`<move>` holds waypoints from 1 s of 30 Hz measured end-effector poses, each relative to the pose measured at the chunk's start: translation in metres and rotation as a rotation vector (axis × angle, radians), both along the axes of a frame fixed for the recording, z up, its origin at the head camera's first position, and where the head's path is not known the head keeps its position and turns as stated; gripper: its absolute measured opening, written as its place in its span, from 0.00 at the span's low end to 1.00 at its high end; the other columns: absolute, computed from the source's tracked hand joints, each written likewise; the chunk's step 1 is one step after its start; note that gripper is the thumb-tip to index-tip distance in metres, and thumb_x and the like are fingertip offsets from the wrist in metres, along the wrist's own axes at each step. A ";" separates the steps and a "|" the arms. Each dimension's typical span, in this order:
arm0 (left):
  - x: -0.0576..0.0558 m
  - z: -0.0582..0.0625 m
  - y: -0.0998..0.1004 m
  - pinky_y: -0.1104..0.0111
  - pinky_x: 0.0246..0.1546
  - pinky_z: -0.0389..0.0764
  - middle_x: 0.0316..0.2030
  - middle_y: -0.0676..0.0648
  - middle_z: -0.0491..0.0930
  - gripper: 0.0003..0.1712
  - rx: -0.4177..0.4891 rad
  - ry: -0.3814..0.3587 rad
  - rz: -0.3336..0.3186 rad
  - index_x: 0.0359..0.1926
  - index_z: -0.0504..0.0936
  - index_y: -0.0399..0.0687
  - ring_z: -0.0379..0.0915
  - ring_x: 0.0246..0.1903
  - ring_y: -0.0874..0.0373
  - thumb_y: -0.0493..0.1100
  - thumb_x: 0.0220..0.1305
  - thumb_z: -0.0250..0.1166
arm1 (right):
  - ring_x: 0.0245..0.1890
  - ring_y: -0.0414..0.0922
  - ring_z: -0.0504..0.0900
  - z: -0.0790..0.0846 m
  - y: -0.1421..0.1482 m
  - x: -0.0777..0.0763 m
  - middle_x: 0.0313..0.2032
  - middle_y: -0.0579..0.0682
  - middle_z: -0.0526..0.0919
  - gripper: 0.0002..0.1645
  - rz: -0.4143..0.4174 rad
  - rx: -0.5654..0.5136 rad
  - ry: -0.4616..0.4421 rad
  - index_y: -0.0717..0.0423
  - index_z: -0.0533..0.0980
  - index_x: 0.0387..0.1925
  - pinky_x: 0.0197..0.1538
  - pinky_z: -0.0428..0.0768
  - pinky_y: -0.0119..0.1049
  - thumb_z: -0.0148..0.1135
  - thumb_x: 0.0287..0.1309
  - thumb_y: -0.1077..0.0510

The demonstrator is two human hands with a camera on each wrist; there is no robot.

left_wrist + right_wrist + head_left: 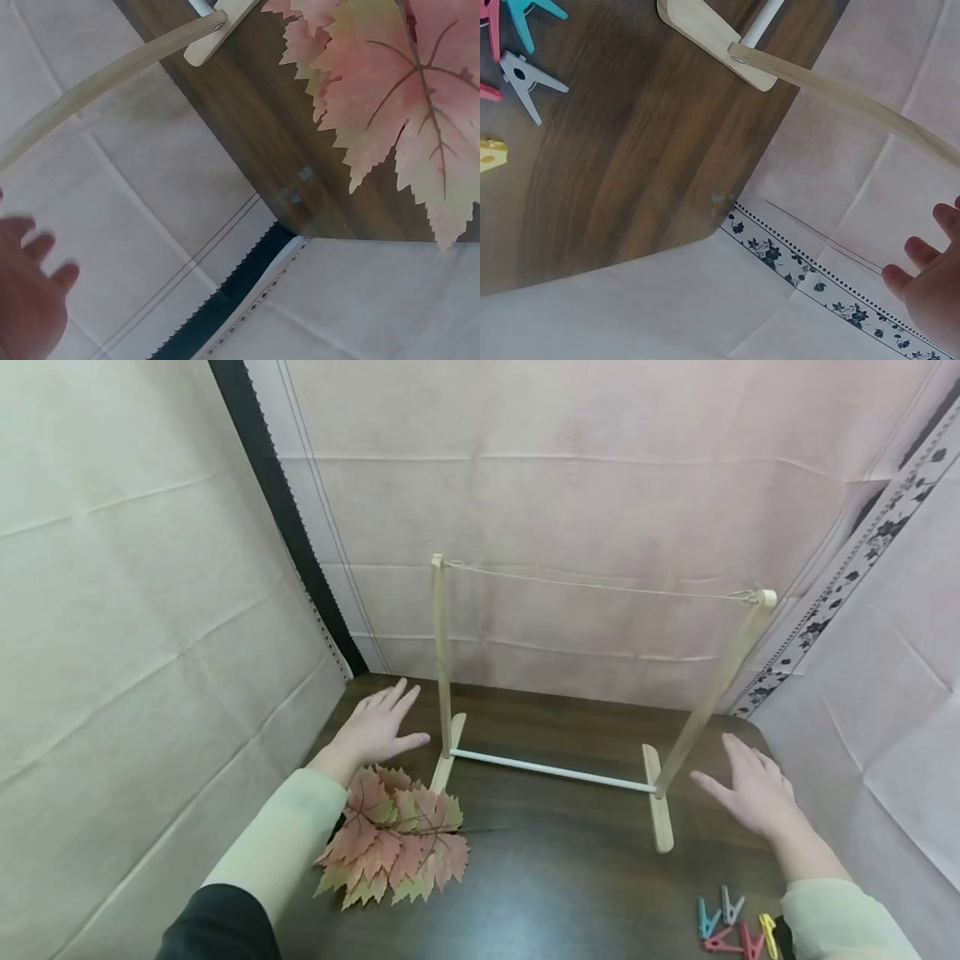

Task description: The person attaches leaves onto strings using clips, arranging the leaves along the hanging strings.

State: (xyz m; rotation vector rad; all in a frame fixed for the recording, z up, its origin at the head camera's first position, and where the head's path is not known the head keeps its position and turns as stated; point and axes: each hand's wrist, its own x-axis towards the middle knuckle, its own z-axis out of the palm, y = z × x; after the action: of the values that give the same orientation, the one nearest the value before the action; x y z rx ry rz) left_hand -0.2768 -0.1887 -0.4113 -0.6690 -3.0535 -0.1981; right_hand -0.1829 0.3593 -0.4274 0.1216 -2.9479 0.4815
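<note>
A wooden stand [439, 652] with two uprights, a white crossbar [555, 769] low down and a string [600, 585] tied between the tops stands on the dark table. My left hand [377, 724] hovers just left of the left upright, fingers extended, holding nothing. Beyond the right upright [716, 693], my right hand [753, 789] is held with spread fingers, also without anything in it. Pink and green artificial maple leaves [397, 839] lie below my left hand. Small clothespins [731, 927] in blue, grey, red and yellow lie near my right sleeve, which partly hides the yellow one.
Pale cloth walls [570, 510] surround the brown wooden table [555, 877] at the back and both sides. A dark strip [300, 543] runs down the left corner, and a flowered border [840, 577] down the right one.
</note>
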 end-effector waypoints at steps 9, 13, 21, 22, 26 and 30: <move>0.005 -0.013 -0.008 0.43 0.62 0.49 0.72 0.45 0.45 0.54 0.106 -0.067 -0.075 0.74 0.46 0.51 0.47 0.67 0.41 0.77 0.57 0.47 | 0.55 0.76 0.55 -0.010 -0.005 -0.001 0.63 0.72 0.58 0.48 0.045 -0.052 0.055 0.68 0.52 0.68 0.47 0.53 0.73 0.56 0.61 0.40; 0.006 -0.019 -0.012 0.43 0.61 0.51 0.71 0.46 0.49 0.51 0.130 -0.062 -0.093 0.73 0.49 0.51 0.50 0.66 0.43 0.72 0.58 0.52 | 0.54 0.76 0.56 -0.015 -0.007 -0.001 0.62 0.73 0.59 0.47 0.054 -0.062 0.051 0.69 0.53 0.67 0.47 0.53 0.73 0.57 0.61 0.41; 0.012 -0.036 -0.024 0.41 0.58 0.51 0.71 0.47 0.53 0.45 0.189 -0.110 -0.113 0.72 0.55 0.56 0.53 0.65 0.43 0.56 0.58 0.65 | 0.53 0.76 0.56 -0.029 -0.011 0.004 0.61 0.74 0.61 0.46 0.069 -0.103 0.036 0.69 0.56 0.66 0.47 0.53 0.73 0.59 0.60 0.43; 0.013 -0.038 -0.026 0.41 0.58 0.51 0.70 0.47 0.53 0.45 0.196 -0.114 -0.110 0.72 0.55 0.56 0.53 0.65 0.43 0.55 0.58 0.66 | 0.53 0.77 0.57 -0.031 -0.011 0.004 0.60 0.74 0.61 0.45 0.072 -0.107 0.035 0.70 0.57 0.65 0.47 0.53 0.72 0.59 0.60 0.43; 0.016 -0.044 -0.030 0.40 0.57 0.51 0.70 0.47 0.55 0.43 0.220 -0.122 -0.091 0.71 0.57 0.55 0.54 0.64 0.43 0.51 0.58 0.66 | 0.52 0.77 0.57 -0.040 -0.011 0.006 0.59 0.74 0.62 0.43 0.079 -0.123 0.032 0.70 0.58 0.64 0.48 0.52 0.72 0.60 0.59 0.45; 0.017 -0.051 -0.033 0.40 0.58 0.50 0.68 0.48 0.60 0.42 0.237 -0.143 -0.061 0.71 0.57 0.55 0.55 0.63 0.43 0.51 0.59 0.65 | 0.52 0.76 0.58 -0.047 -0.013 0.008 0.59 0.75 0.63 0.43 0.080 -0.139 0.021 0.71 0.59 0.63 0.49 0.53 0.71 0.62 0.58 0.46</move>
State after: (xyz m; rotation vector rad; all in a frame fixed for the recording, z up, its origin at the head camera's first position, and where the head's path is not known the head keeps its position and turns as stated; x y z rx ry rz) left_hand -0.2594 -0.2220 -0.4625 -0.7609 -3.0704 -0.6236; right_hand -0.1750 0.3464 -0.4740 0.2278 -2.8866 0.6894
